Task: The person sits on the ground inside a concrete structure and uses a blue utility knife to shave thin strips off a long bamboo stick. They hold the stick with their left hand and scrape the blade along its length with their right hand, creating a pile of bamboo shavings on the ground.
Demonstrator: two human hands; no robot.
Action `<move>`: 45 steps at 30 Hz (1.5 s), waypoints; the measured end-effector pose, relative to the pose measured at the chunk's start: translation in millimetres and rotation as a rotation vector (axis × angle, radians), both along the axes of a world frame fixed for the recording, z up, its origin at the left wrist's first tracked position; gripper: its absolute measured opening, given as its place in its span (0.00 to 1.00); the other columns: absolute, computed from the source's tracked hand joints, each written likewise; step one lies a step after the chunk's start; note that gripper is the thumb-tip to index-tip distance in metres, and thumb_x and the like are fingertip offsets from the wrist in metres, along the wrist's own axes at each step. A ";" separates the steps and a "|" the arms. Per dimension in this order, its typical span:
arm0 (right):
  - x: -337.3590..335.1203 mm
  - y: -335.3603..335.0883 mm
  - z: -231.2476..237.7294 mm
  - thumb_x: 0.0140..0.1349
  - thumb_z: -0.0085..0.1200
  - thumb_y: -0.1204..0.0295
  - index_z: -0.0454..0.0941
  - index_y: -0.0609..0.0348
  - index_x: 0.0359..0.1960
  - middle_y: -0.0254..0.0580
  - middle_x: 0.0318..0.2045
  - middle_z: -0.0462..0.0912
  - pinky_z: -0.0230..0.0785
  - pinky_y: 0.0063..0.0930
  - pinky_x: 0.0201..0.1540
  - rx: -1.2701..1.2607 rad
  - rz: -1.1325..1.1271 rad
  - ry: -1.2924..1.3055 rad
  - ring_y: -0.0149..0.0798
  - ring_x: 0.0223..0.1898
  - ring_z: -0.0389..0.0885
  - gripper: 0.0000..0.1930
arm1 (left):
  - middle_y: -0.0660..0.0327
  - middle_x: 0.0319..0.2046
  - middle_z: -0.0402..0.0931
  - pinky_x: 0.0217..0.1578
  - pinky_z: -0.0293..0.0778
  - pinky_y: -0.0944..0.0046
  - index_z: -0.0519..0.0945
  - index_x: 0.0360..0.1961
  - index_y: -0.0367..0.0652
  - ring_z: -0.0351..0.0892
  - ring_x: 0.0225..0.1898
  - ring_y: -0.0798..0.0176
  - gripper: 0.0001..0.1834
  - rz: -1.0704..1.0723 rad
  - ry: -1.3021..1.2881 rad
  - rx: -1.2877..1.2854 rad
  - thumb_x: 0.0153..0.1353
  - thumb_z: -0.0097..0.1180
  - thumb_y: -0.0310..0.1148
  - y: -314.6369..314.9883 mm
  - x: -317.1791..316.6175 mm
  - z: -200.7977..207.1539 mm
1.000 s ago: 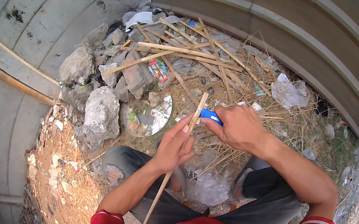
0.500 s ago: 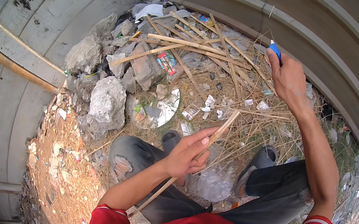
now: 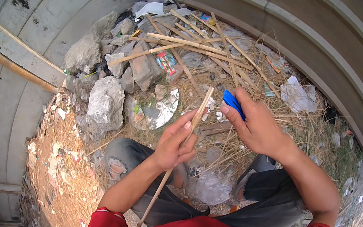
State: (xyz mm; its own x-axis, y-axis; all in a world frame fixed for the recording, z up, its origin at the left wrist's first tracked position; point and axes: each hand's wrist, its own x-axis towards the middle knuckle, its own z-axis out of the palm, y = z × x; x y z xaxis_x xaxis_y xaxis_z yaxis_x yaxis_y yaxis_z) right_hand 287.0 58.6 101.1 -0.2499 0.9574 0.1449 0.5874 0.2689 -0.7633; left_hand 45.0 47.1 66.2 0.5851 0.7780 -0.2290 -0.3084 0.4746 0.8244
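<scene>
My left hand (image 3: 174, 146) is closed round a thin bamboo strip (image 3: 202, 103). The strip's upper end sticks up past my fingers and its long lower part slants down across my left leg. Just right of that upper end, my right hand (image 3: 257, 127) grips a blue utility knife (image 3: 233, 103). A small gap separates knife and strip; the blade does not show clearly. Beyond my hands, several more bamboo strips (image 3: 189, 43) lie crossed in a loose pile.
Rough rocks (image 3: 106, 102) are heaped at the left. Dry grass, scraps of paper and a broken mirror-like piece (image 3: 166, 110) litter the ground. Grey panels (image 3: 40, 6) stand at the left and a ridged metal wall (image 3: 302, 33) curves behind. Clear plastic (image 3: 213, 188) lies between my feet.
My right hand has come down and left with the knife, from far out to beside the strip's upper end. My left hand has moved slightly left, and the strip stands steeper.
</scene>
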 end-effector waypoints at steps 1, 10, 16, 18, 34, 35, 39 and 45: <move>0.0 -1.8 0.7 0.74 0.49 0.58 0.70 0.61 0.44 0.60 0.25 0.79 0.68 0.53 0.33 -0.011 0.027 0.007 0.67 0.30 0.79 0.17 | 0.70 0.12 0.51 0.10 0.49 0.73 0.55 0.76 0.44 0.45 0.07 0.75 0.28 -0.008 0.007 0.003 0.80 0.33 0.44 -0.1 1.4 0.4; 1.1 -8.7 1.6 0.76 0.45 0.61 0.75 0.64 0.40 0.60 0.23 0.76 0.67 0.51 0.32 -0.116 0.140 0.110 0.63 0.29 0.76 0.16 | 0.70 0.12 0.52 0.11 0.51 0.73 0.56 0.76 0.46 0.45 0.08 0.75 0.28 -0.053 0.022 0.021 0.80 0.35 0.45 -1.9 3.4 -7.8; -3.8 -7.5 -3.8 0.76 0.47 0.62 0.74 0.65 0.37 0.58 0.20 0.73 0.66 0.47 0.29 -0.088 0.118 0.062 0.58 0.24 0.74 0.16 | 0.69 0.12 0.53 0.12 0.53 0.73 0.57 0.75 0.47 0.49 0.08 0.74 0.27 -0.050 0.065 0.045 0.80 0.35 0.45 -3.5 5.3 -7.8; -5.5 -9.1 -3.7 0.75 0.47 0.61 0.76 0.65 0.38 0.61 0.21 0.76 0.69 0.52 0.33 -0.097 0.152 0.075 0.65 0.29 0.79 0.17 | 0.69 0.12 0.54 0.12 0.54 0.73 0.58 0.74 0.46 0.50 0.08 0.73 0.27 -0.042 0.076 0.072 0.80 0.35 0.45 -3.1 4.7 -11.5; -19.9 -22.0 -10.2 0.73 0.51 0.58 0.71 0.65 0.37 0.59 0.21 0.75 0.67 0.52 0.29 -0.165 0.263 0.012 0.63 0.25 0.78 0.19 | 0.65 0.21 0.69 0.15 0.60 0.73 0.58 0.75 0.39 0.61 0.13 0.76 0.28 0.035 0.195 0.318 0.80 0.39 0.39 -1.3 1.2 -22.0; -20.0 -21.3 -12.4 0.73 0.51 0.58 0.71 0.65 0.37 0.59 0.21 0.75 0.67 0.52 0.29 -0.155 0.263 0.021 0.63 0.25 0.78 0.18 | 0.66 0.21 0.69 0.15 0.60 0.73 0.58 0.75 0.39 0.61 0.14 0.76 0.28 0.039 0.186 0.322 0.79 0.40 0.39 -1.2 0.9 -24.0; -20.8 -20.9 -11.9 0.73 0.51 0.58 0.71 0.65 0.39 0.58 0.21 0.76 0.68 0.52 0.29 -0.159 0.264 0.015 0.62 0.26 0.79 0.18 | 0.67 0.23 0.70 0.15 0.60 0.74 0.56 0.75 0.37 0.62 0.15 0.77 0.31 0.048 0.142 0.299 0.77 0.46 0.36 -1.6 1.1 -25.8; -18.1 -18.8 -8.7 0.72 0.49 0.58 0.71 0.66 0.43 0.64 0.28 0.81 0.71 0.58 0.38 -0.210 0.305 0.021 0.67 0.34 0.81 0.18 | 0.64 0.32 0.78 0.16 0.62 0.75 0.55 0.76 0.37 0.65 0.17 0.79 0.35 0.048 0.181 0.320 0.73 0.55 0.30 -1.9 2.4 -21.5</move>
State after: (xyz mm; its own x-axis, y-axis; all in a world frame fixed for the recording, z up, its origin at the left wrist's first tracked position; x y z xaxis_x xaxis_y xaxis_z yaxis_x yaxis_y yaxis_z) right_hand 268.9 39.9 92.4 -0.5278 0.8485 -0.0392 0.4881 0.2653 -0.8315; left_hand 47.4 45.2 44.6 0.5185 0.8525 -0.0661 -0.1596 0.1724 0.9720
